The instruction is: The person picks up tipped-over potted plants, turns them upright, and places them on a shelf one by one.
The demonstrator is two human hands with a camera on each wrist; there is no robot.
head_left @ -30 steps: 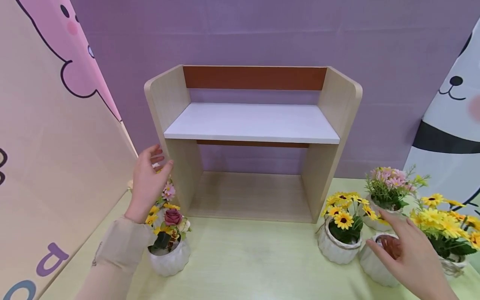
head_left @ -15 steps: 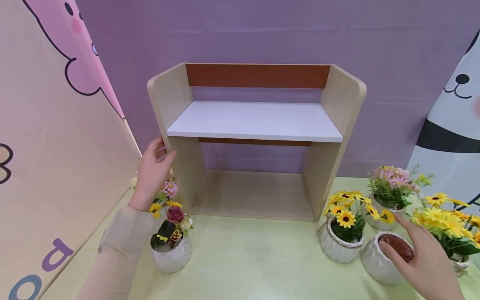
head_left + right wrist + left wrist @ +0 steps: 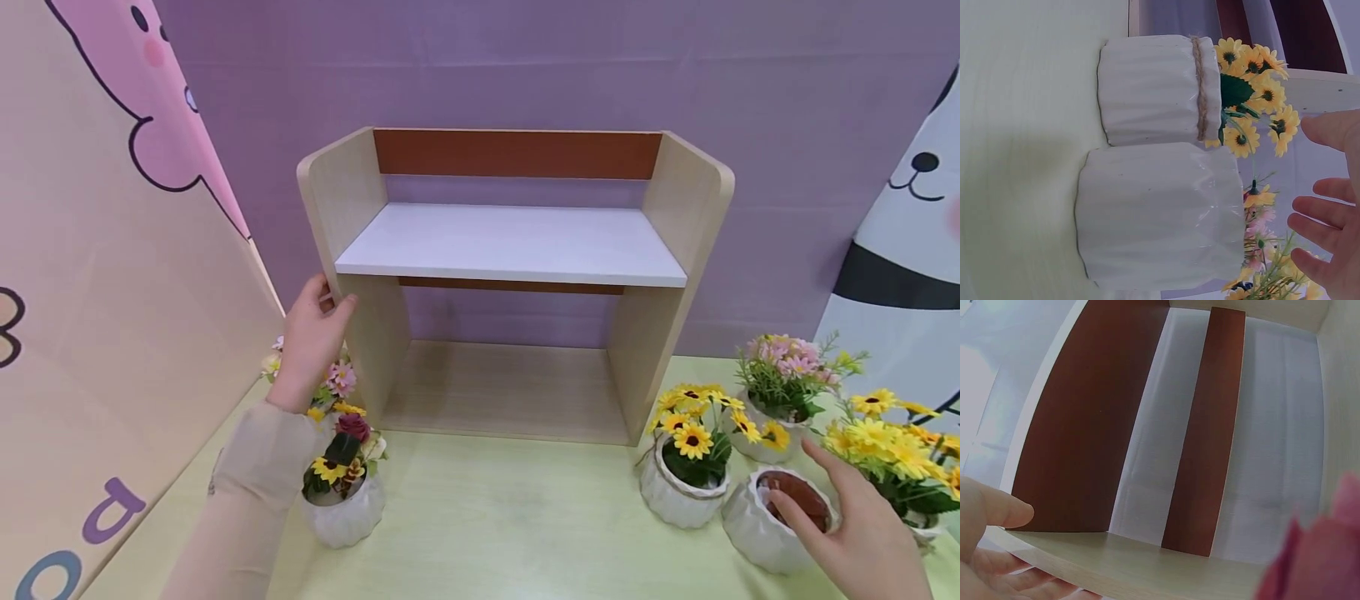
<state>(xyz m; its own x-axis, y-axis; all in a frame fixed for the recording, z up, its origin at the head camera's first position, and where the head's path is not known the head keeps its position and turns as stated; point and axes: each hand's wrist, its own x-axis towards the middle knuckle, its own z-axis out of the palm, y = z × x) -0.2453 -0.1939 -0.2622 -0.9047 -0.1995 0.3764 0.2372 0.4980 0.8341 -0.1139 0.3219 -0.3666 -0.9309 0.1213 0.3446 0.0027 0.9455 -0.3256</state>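
A small wooden shelf unit (image 3: 513,242) with a white middle board stands at the centre of the head view. My left hand (image 3: 307,337) grips the front edge of its left side panel. In the left wrist view the thumb (image 3: 1010,509) lies on the inner side and the fingers are at the outer side. My right hand (image 3: 862,525) hovers with spread fingers above a white ribbed pot (image 3: 761,537) with a brown inside and no flowers showing. In the right wrist view the hand (image 3: 1335,206) is apart from this pot.
Beside the flowerless pot stands a white pot of yellow flowers (image 3: 686,496) with twine at its rim. Pink flowers (image 3: 791,358) and more yellow flowers (image 3: 885,446) stand farther right. Left of the shelf is a pot (image 3: 348,517) with a rose; other flowers are partly hidden behind my arm.
My left hand has moved right onto the shelf's side panel and taken hold of it. My right hand has drifted slightly right, uncovering more of the flowerless pot's mouth. The view shifted slightly.
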